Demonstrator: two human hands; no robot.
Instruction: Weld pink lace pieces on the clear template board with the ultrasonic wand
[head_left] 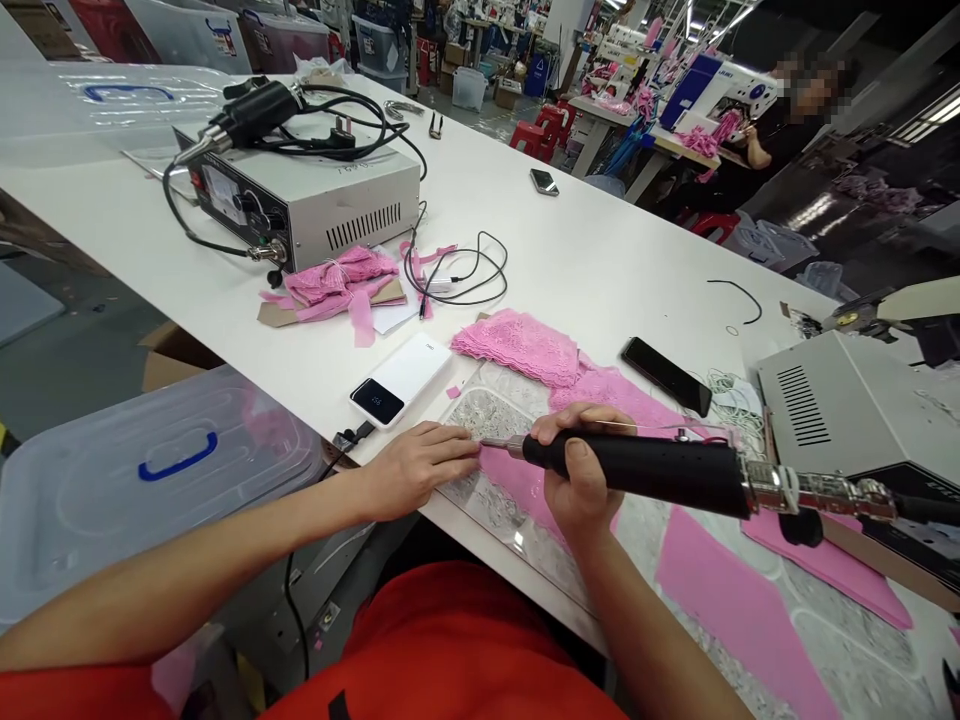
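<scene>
My right hand (577, 470) is wrapped round the black handle of a hand-held cutting tool (660, 470), whose thin metal tip points left onto pink lace fabric (517, 478) lying on a clear glass plate (487, 410). My left hand (420, 465) lies on the plate just left of the tip, fingers together and stretched flat, pressing the fabric edge. A stack of pink lace pieces (517, 345) sits just beyond the plate.
A white power bank (401, 380) lies left of the plate, a black phone (666, 375) to the right. Grey control boxes stand at back left (315, 200) and right (832, 410). A lidded plastic bin (150, 480) sits beside the table. A person works at the far right.
</scene>
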